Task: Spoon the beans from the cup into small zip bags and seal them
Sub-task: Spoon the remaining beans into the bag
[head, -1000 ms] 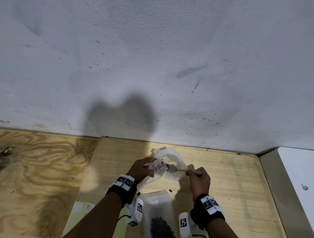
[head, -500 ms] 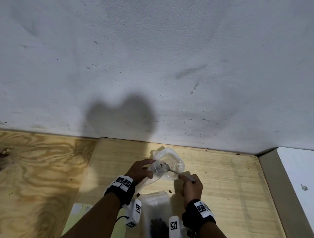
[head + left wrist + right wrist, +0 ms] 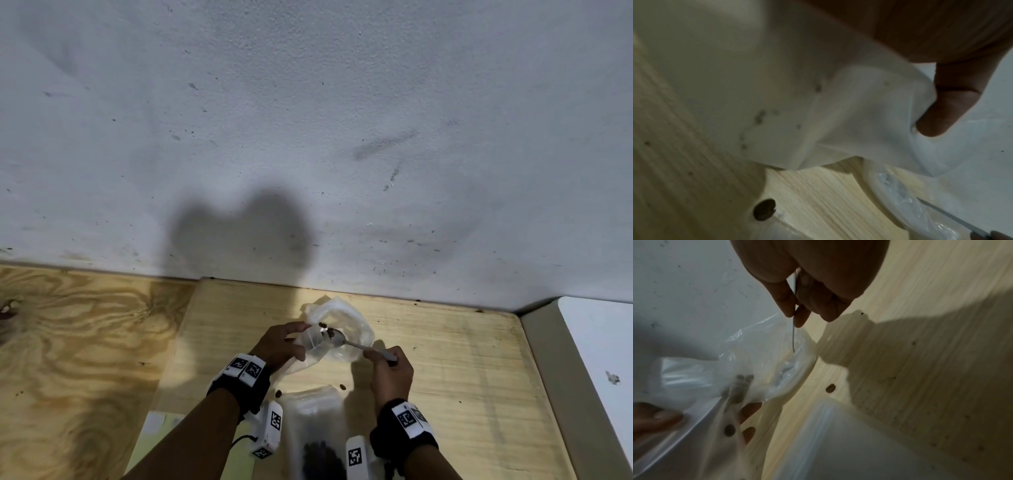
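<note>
My left hand [image 3: 304,342] pinches a small clear zip bag [image 3: 313,344] by its mouth, above a white round dish [image 3: 359,329]. In the left wrist view, a fingertip [image 3: 941,113] presses the bag [image 3: 859,113]. My right hand [image 3: 369,354] pinches the handle of a metal spoon [image 3: 356,346], whose bowl is at the bag's mouth. A few dark beans [image 3: 322,324] show there. In the right wrist view, fingers [image 3: 787,305] grip the thin spoon handle [image 3: 793,337], and beans [image 3: 744,378] show through the bag [image 3: 705,378].
A clear container [image 3: 317,428] with dark beans at its bottom lies near me between my wrists. Loose beans [image 3: 342,387] lie on the light wooden board [image 3: 445,377]. A grey wall rises close behind the board, and a white surface [image 3: 599,359] borders it on the right.
The spoon's bowl has shifted a little left to the bag's mouth, its handle now slanting down toward my right hand. Beans now show at the mouth. My left hand keeps its hold.
</note>
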A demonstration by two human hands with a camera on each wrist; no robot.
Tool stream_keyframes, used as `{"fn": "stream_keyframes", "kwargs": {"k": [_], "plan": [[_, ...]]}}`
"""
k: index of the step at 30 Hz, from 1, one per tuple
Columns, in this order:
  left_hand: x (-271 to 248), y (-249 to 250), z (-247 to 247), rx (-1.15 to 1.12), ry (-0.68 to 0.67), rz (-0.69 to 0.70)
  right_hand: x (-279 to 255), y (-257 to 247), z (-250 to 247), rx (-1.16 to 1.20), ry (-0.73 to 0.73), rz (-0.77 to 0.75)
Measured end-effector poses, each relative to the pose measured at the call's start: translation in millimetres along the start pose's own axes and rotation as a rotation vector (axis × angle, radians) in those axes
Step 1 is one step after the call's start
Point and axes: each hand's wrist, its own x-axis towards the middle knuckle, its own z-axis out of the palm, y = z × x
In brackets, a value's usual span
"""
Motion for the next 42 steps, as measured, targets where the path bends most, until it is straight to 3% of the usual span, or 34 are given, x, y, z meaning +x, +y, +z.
{"fn": "stream_keyframes", "kwargs": {"k": [6,11,17,26,33,42], "plan": [[-2,3,0,0.000,-0.017,-0.002,-11,-9,10,0.018,0.057,0.043],[-3,5,-4,0.020,0.006,-0.005,-13,-19,5,-0.055,0.128,-0.055],[2,4,1,0.017,-0.022,-0.017,-15,-14,8,-0.039,0.060,-0.021],[0,8,2,0.003,-0.068,-0.001,-26,0,13,0.190,-0.051,0.272],[1,1,0,-0.037,-0.083,-0.034,-23,-7,9,0.227,-0.088,0.240],[4,-10,-11,-0.082,0.018,-0.039,-8,-17,-11,0.254,-0.078,0.212]]}}
